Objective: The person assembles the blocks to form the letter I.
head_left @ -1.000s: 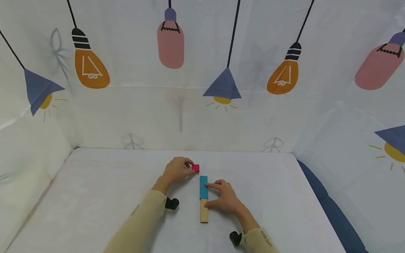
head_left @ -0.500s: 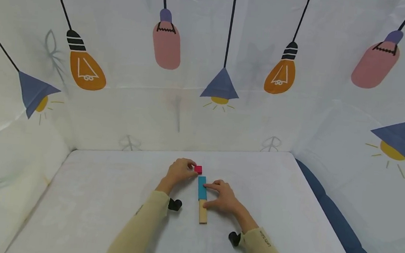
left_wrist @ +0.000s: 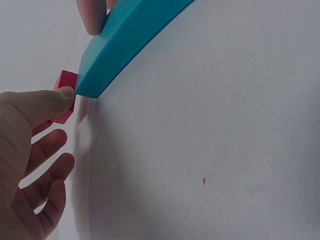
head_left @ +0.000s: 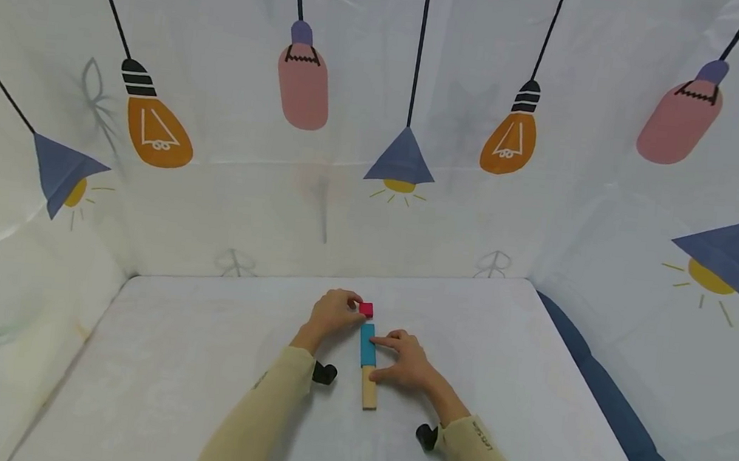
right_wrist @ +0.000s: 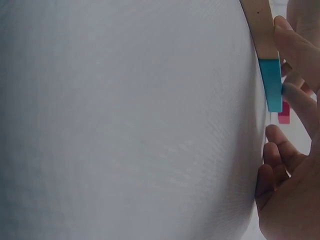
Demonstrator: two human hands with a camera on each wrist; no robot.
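Observation:
A small red block is pinched between the thumb and fingers of my left hand, just beyond the far end of a blue block. The blue block lies end to end with a natural wooden block, forming one straight row. From the right side, my right hand rests its index finger against the blue block and its thumb against the wooden one. In the left wrist view the left thumb presses the red block, right beside the blue block's end.
The blocks lie on a white-covered table. White sheeting printed with lamps and bulbs hangs behind and at both sides. A dark blue padded edge runs along the right. Black wrist cameras stick out from both sleeves.
My left hand has slid a little to the right with the red block, bringing it in line with the row's far end. The right hand and the two other blocks stay nearly in place.

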